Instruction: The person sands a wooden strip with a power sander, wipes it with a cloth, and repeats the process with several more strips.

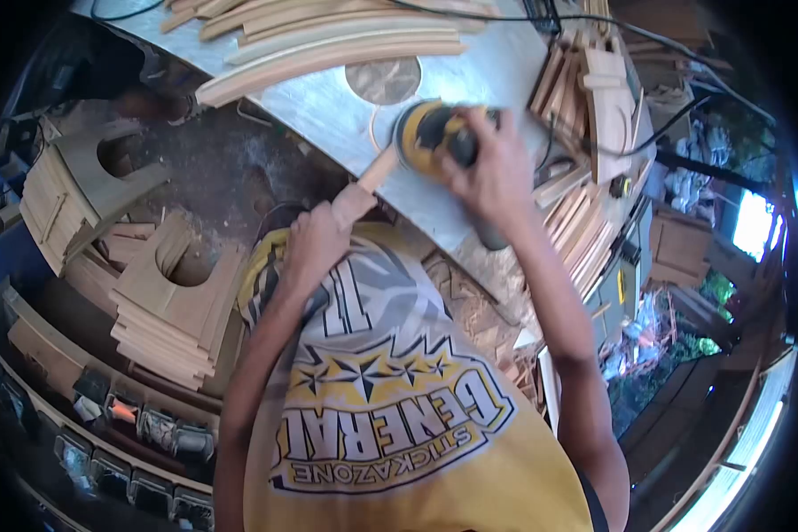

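Observation:
My right hand (492,168) is wrapped over the top of a yellow and black orbital sander (427,137), which rests at the metal tabletop (328,106). In my left hand (319,239) is the near end of a narrow wooden strip (379,170), its fingers closed round it close to my body. The strip's far end meets the sander's edge; whether the pad covers more of it is hidden. A round opening (383,80) in the tabletop lies just beyond the sander.
Curved wooden slats (346,58) are piled at the table's far side. Stacked boards with round cutouts (173,293) stand on the left. More wood strips (581,226) lie to the right. A black cable (674,58) crosses the upper right.

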Demonstrator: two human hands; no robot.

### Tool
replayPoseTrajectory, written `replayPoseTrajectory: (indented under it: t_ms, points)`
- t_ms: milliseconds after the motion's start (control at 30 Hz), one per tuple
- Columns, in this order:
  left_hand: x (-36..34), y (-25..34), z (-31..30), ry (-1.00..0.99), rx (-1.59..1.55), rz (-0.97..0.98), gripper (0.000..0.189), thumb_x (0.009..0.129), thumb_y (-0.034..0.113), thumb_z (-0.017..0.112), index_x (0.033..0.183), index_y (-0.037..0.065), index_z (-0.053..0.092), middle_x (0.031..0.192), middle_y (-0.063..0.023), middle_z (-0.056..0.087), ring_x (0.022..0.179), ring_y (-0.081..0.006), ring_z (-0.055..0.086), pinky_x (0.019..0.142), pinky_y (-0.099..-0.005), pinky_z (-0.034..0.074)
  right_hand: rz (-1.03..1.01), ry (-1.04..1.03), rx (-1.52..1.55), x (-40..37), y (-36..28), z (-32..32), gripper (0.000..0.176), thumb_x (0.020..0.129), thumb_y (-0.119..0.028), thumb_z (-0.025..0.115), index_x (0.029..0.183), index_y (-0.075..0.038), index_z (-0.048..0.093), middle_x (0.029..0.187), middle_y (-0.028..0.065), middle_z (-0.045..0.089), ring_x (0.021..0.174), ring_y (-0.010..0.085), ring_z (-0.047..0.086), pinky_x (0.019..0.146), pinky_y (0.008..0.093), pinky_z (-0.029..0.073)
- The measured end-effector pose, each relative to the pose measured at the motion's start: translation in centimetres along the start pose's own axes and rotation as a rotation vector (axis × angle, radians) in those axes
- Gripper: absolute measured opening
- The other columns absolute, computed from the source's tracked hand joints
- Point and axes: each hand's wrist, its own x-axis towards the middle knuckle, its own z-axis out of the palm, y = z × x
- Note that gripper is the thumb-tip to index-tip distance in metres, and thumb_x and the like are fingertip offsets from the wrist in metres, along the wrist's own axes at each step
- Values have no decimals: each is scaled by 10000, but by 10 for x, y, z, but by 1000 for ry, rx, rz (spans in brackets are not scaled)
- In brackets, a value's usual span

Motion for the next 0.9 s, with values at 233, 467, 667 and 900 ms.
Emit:
replayPoseTrajectory:
  t_ms: [233,467,667,900]
  points:
    - [12,6,-6,-21,53,-8,307,906,231,682,1045,-42,660,1016,-356,692,1008,-537,662,904,-590,524,-25,-19,-59,-11,0,-4,489,781,-242,826,1233,-184,650,1137,202,568,951,440,671,805,501,575]
    - [19,12,-3,-103,69,-11,327,901,235,699,1073,-40,663,1049,-350,695,1038,-522,666,921,-579,525,83,98,68,4,9,5,505,791,-264,822,1252,-193,630,1101,197,563,922,431,670,809,507,567]
    - [16,11,-1,-111,84,-22,308,901,222,689,1067,-36,668,1034,-351,694,1027,-531,663,913,-589,522,111,36,11,8,5,-4,491,808,-271,807,1261,-209,626,1078,194,567,939,419,671,816,504,571]
    - [20,11,-7,-48,45,21,263,897,196,675,1007,-43,677,993,-357,694,993,-533,669,889,-586,535,72,-2,-26,-3,4,-4,486,816,-269,806,1258,-188,622,1118,201,567,948,432,672,810,515,574]
